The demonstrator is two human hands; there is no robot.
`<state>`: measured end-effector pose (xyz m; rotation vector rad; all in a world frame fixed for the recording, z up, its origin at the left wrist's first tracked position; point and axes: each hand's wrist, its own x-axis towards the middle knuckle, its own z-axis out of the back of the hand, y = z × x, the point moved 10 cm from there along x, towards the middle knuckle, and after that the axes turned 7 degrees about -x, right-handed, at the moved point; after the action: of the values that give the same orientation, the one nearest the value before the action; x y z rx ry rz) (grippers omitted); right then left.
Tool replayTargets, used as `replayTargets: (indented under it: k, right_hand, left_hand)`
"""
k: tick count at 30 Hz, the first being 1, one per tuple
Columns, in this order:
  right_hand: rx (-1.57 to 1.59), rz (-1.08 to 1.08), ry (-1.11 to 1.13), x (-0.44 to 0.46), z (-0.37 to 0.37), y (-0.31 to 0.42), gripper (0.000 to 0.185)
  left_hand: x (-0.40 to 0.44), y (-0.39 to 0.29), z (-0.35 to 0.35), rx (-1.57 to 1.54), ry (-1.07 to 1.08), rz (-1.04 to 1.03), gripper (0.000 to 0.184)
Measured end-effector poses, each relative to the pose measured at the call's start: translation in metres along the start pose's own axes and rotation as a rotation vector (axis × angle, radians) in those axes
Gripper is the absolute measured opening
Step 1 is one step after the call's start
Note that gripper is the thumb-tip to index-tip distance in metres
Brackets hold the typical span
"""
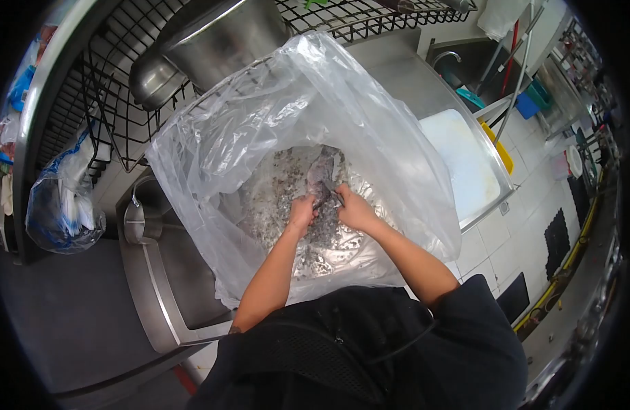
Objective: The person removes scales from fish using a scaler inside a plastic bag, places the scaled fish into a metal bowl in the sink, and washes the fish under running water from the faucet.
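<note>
A greyish fish [321, 172] lies inside a big clear plastic bag [414, 160] spread open over the sink area. My left hand [303, 213] is closed on the fish's near end. Beside it, my right hand [356, 208] is closed round a small dark tool [332, 187] that touches the fish's side; its exact kind is too small to tell. Loose fish scales [274, 181] and wet specks cover the bottom around the fish, where shiny metal shows through the plastic.
Behind the bag, a large steel pot [222, 41] and a steel bowl [154, 78] sit on a black wire rack [113, 89]. To the right is a white cutting board [458, 160]; to the left, a steel sink [181, 266] and a hanging plastic bag [65, 198].
</note>
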<state>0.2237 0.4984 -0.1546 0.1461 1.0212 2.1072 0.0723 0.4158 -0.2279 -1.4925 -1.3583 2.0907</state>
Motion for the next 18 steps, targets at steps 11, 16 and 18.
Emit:
replayTargets:
  k: [11,16,18]
  right_hand:
    - [-0.068,0.066,0.005,-0.023,0.005,0.025,0.044]
    - [-0.219,0.012,0.047,-0.013,0.000,0.023,0.044]
    - [-0.188,0.049,0.054,-0.019,0.005,0.032,0.045]
  left_hand:
    - [-0.004,-0.004,-0.003,-0.054,0.017,-0.054,0.023]
    - [-0.006,-0.008,-0.003,0.011,0.017,-0.048,0.022]
    - [-0.005,-0.005,0.004,0.013,-0.020,-0.026,0.022]
